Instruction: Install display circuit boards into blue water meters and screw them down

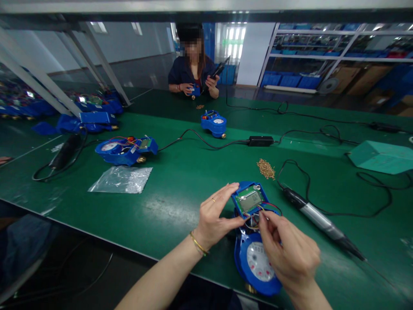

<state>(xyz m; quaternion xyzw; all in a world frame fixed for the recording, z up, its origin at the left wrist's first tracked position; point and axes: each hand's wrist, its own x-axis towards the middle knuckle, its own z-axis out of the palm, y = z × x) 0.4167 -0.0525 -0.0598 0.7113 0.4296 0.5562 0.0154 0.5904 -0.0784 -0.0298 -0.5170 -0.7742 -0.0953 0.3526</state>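
Note:
A blue water meter (pixel 258 262) lies in front of me, its round dial partly behind my right hand. Its raised lid holds a green circuit board with a small display (pixel 251 201). Between thumb and fingers, my left hand (pixel 214 217) grips the lid's left side. My right hand (pixel 287 245) is closed in a pinch over the open wiring space, right by thin coloured wires (pixel 254 219); what sits between its fingertips is too small to make out. To the right lies an electric screwdriver (pixel 319 217), and behind the meter is a pile of small brass screws (pixel 266 168).
Left on the green table (pixel 180 185) are a clear plastic bag (pixel 121 179), an opened meter (pixel 121 150) and another screwdriver (pixel 66 151). Black cables run past a power adapter (pixel 260 141) and a green box (pixel 382 157). Across, a co-worker (pixel 193 71) holds a meter and a screwdriver.

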